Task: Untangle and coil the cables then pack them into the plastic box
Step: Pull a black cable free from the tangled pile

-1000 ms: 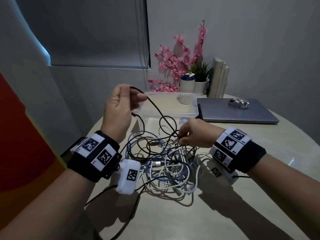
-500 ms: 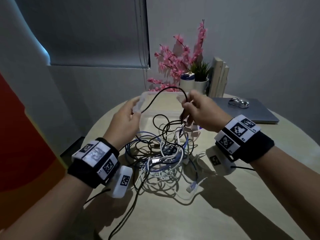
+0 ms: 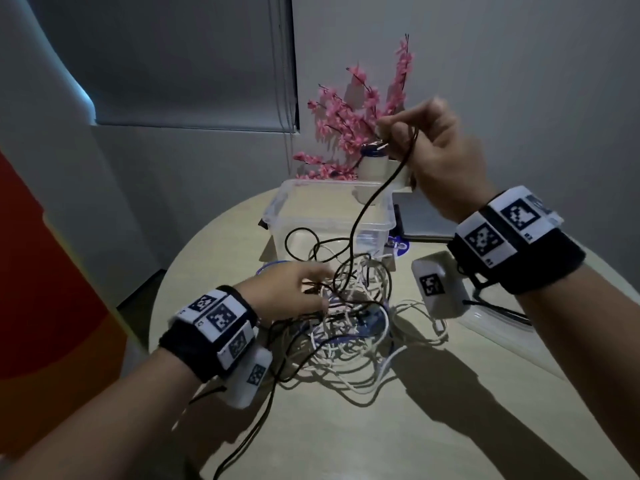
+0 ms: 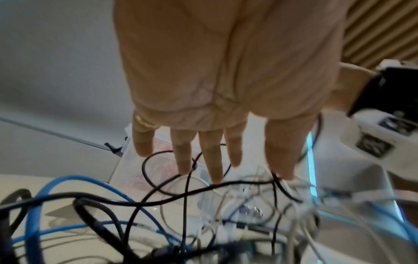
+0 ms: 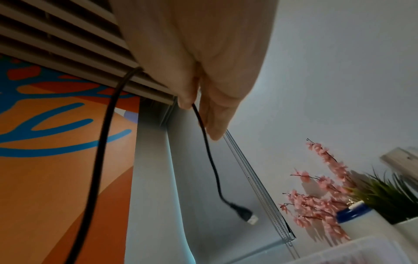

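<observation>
The round pale surface point(image 3: 433, 427) carries everything, and the clear plastic box point(image 3: 277, 206) standing open on it serves as the landmark. Just in front of the box lies the tangle of cables point(image 3: 349, 327), white, blue and black strands looped over one another, its far edge close against the box's front wall. To the right of the box lies a flat grey laptop point(image 3: 415, 216), and behind the box stand pink flowers point(image 3: 343, 123) and a white pot point(image 3: 372, 166). The right hand point(image 3: 436, 154) is raised above the box's right rear corner, thumb and fingers pinching a black cable point(image 3: 367, 206) that runs down past the box into the tangle; the right wrist view shows its short free end hanging from the pinch with a plug point(image 5: 245, 213). The left hand point(image 3: 287, 289) is low at the tangle's left side, in front of the box, fingers point(image 4: 214, 160) straight and spread over the strands, gripping nothing.
</observation>
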{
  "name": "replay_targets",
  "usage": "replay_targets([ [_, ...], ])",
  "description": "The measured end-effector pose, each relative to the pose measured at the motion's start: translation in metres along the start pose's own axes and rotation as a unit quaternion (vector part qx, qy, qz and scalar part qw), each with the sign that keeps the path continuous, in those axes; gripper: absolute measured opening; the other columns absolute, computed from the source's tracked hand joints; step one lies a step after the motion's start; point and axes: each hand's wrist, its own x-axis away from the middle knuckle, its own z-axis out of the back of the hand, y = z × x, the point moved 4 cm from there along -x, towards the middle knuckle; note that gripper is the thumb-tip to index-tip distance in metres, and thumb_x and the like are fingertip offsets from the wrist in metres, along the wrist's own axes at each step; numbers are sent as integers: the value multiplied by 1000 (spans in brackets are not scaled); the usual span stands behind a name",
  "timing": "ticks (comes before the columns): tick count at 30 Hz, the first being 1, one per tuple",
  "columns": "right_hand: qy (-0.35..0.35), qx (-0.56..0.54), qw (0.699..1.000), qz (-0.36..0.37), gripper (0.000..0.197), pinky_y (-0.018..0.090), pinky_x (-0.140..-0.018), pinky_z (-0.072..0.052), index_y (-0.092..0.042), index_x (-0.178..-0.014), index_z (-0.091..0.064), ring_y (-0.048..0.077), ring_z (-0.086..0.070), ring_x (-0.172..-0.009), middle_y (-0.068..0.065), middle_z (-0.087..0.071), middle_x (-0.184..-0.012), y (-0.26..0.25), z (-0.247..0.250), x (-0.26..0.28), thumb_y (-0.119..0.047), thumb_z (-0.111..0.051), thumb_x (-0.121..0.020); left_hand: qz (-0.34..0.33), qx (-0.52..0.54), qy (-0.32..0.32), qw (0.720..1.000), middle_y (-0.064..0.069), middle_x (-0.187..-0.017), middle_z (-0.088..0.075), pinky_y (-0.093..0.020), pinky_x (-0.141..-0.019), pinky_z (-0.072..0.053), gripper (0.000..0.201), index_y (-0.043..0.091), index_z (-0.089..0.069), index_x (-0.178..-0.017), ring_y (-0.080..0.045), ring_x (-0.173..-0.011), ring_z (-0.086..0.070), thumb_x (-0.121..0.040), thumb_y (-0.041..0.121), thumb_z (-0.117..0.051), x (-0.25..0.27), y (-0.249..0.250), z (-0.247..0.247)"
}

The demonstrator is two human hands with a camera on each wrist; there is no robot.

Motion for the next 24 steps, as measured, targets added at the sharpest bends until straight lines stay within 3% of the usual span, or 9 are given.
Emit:
replay_targets([
  [2,-24,58,998,-10,24,23,-76,-53,-24,-86,-54,14,-66,-95,8,-66,-101,2,-2,0,-3,-46,-96,-24,137,33,990,9,-136,-51,-27,-105,-37,65,33,-44,-135,-5,-125,-46,-78,43,-73,6,6,15],
  [5,-72,177,981,-20,28,28,-80,-55,-28,-83,-53,12,-65,-94,-1,-66,-94,9,-13,9,-4,-48,-94,-90,316,106,939,12,-128,-58,-23,-104,-39,55,28,-51,-127,2,-121,-50,-78,52,-60,16,23,38],
  [7,-86,238,967,-19,16,27,-80,-54,-21,-86,-60,11,-66,-89,-2,-68,-90,11,-22,16,-6,-55,-92,-107,337,118,928,13,-121,-64,-25,-102,-36,49,28,-54,-123,1,-119,-53,-84,57,-47,18,34,43],
  [9,-91,220,971,-19,5,22,-76,-53,-6,-90,-66,16,-66,-81,9,-70,-88,12,-30,21,-5,-61,-89,-113,336,96,930,11,-115,-69,-23,-98,-37,49,28,-53,-123,1,-116,-55,-87,60,-49,17,44,39],
  [11,-95,184,978,-11,5,13,-69,-50,-2,-90,-67,11,-64,-72,13,-69,-86,11,-34,24,-3,-63,-87,-125,333,88,930,4,-98,-73,-22,-94,-41,36,23,-56,-117,-4,-107,-61,-87,42,-51,16,51,34],
  [14,-102,179,978,-14,6,9,-65,-46,-3,-92,-66,2,-57,-68,4,-64,-79,13,-32,25,-4,-62,-89,-153,339,162,914,5,-71,-68,-38,-93,-44,17,18,-65,-93,-19,-86,-63,-95,24,-49,17,50,39],
  [16,-122,184,975,-37,7,8,-65,-45,-5,-95,-64,-4,-56,-68,-5,-62,-77,20,-29,27,-6,-59,-91,-160,371,223,887,6,-64,-65,-45,-88,-44,21,19,-64,-89,-21,-79,-61,-98,22,-45,19,44,50],
  [18,-141,198,968,-61,8,5,-65,-43,-7,-96,-63,-9,-56,-68,-10,-61,-77,30,-27,30,-8,-56,-93,-175,395,272,860,6,-64,-66,-41,-82,-46,24,17,-60,-90,-16,-72,-63,-101,20,-38,21,40,62],
  [24,-137,228,957,-115,12,17,-67,-44,-15,-92,-57,8,-62,-78,2,-65,-83,55,-17,39,-10,-47,-97,-182,516,368,752,7,-62,-64,-27,-72,-52,29,17,-52,-88,-12,-67,-64,-104,23,-29,33,20,99],
])
